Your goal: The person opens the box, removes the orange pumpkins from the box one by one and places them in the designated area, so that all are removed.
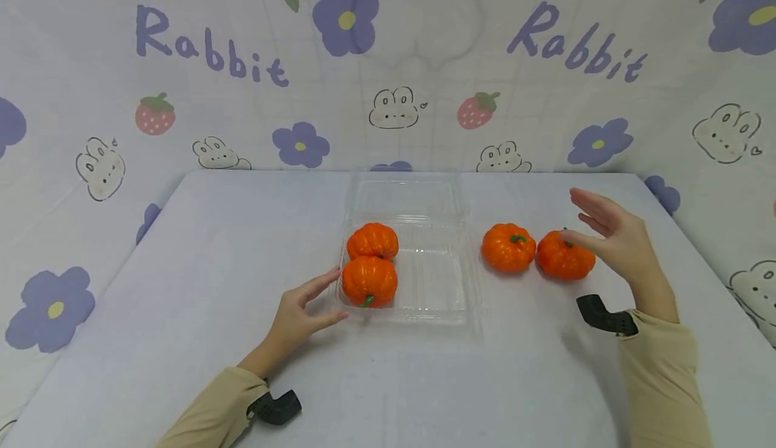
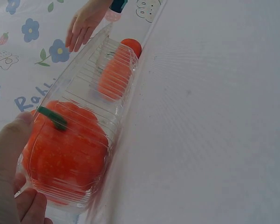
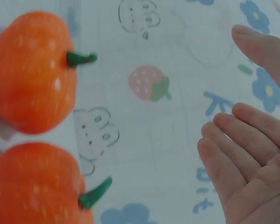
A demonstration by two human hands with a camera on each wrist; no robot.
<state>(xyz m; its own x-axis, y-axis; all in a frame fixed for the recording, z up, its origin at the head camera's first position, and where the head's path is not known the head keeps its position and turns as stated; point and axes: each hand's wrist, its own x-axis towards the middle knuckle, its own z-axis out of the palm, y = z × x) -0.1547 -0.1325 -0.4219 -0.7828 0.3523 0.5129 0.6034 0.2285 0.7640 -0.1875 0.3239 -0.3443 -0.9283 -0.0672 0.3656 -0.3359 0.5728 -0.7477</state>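
Observation:
A clear plastic clamshell box (image 1: 432, 286) lies with its lid (image 1: 406, 197) folded back. Two small orange toy pumpkins sit in its left side, the back pumpkin (image 1: 372, 240) touching the front pumpkin (image 1: 370, 282). My left hand (image 1: 298, 312) rests at the box's left wall, thumb and fingers spread; the left wrist view shows the thumb (image 2: 11, 144) by the rim. Right of the box, a third pumpkin (image 1: 508, 248) and a fourth pumpkin (image 1: 565, 257) lie side by side. Above the fourth, my right hand (image 1: 620, 238) hovers with fingers extended, holding nothing; the right wrist view shows its open palm (image 3: 261, 186).
The table (image 1: 182, 266) has a plain white cover. Behind it hangs a printed cloth (image 1: 436, 50) with rabbits, flowers and strawberries. Each sleeve carries a black wrist device, one on the left (image 1: 276, 407) and one on the right (image 1: 606, 316).

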